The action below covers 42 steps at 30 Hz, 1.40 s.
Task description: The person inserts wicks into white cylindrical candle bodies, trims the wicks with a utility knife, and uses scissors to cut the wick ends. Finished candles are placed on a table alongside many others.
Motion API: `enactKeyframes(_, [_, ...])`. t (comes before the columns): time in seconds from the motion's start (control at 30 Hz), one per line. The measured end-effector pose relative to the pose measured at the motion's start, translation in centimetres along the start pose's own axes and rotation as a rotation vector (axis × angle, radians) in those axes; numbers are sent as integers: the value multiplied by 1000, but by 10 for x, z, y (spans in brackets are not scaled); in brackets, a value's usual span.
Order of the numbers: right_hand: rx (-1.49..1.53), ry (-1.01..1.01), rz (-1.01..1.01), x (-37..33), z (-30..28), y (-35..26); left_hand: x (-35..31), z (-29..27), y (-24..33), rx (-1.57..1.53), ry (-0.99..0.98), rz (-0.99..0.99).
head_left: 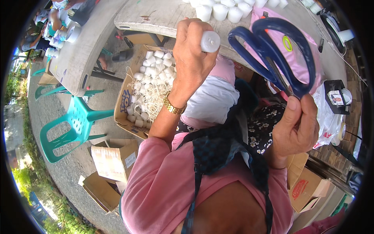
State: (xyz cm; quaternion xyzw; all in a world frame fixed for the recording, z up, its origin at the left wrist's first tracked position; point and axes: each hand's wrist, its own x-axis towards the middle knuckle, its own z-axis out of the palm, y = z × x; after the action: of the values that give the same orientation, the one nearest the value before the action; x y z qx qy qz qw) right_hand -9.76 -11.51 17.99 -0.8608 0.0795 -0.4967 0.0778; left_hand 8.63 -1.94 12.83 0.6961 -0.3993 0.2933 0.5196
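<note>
Raised near the table's front edge, my left hand (191, 58) is closed around a white cylindrical candle (210, 41) whose round end faces me, with a tiny stub at its centre. On the other side my right hand (296, 130) pinches large scissors (310, 64) between thumb and fingers, their dark blue handle loops pointing up and the blade tips hidden by the fingers. Candle and scissors are apart. Left of my lap, a cardboard box (124, 93) holds many short white candles (156, 64) with tangled pale wicks (163, 103). White cloth (214, 95) covers my lap.
White cups or candles (220, 11) stand in rows on the worn table (171, 15). Pink plastic (307, 50) lies at its right, near a black box (336, 95). A green chair (76, 121) and cardboard cartons (111, 158) stand left. Other people sit at the far left table (93, 39).
</note>
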Motion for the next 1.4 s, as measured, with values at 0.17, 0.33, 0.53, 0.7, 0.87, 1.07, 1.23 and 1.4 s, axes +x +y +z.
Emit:
enactKeyframes(0.17, [9, -150, -28, -2, 17, 8, -2, 1, 4, 9, -1, 6])
enactKeyframes(0.33, [27, 39, 112, -3, -3, -6, -2, 2, -4, -40, 16, 2])
enactKeyframes(0.53, [-2, -107, 36, 0, 11, 0, -2, -2, 1, -11, -5, -71])
enactKeyframes(0.7, [-23, -24, 10, -1, 4, -3, -1, 1, 3, -59, 0, -6])
enactKeyframes(0.87, [-39, -28, 49, 2, -1, -6, -3, 3, -2, -74, 20, 20])
enactKeyframes(1.07, [-133, -196, -96, 3, 0, -3, 0, 6, 3, -94, 32, -7])
enactKeyframes(1.23, [-143, 252, 176, -7, -15, -22, -1, 7, 4, -151, 55, 39])
enactKeyframes(1.4, [-164, -223, -49, -1, 2, -6, -2, 3, 7, -165, 27, 4])
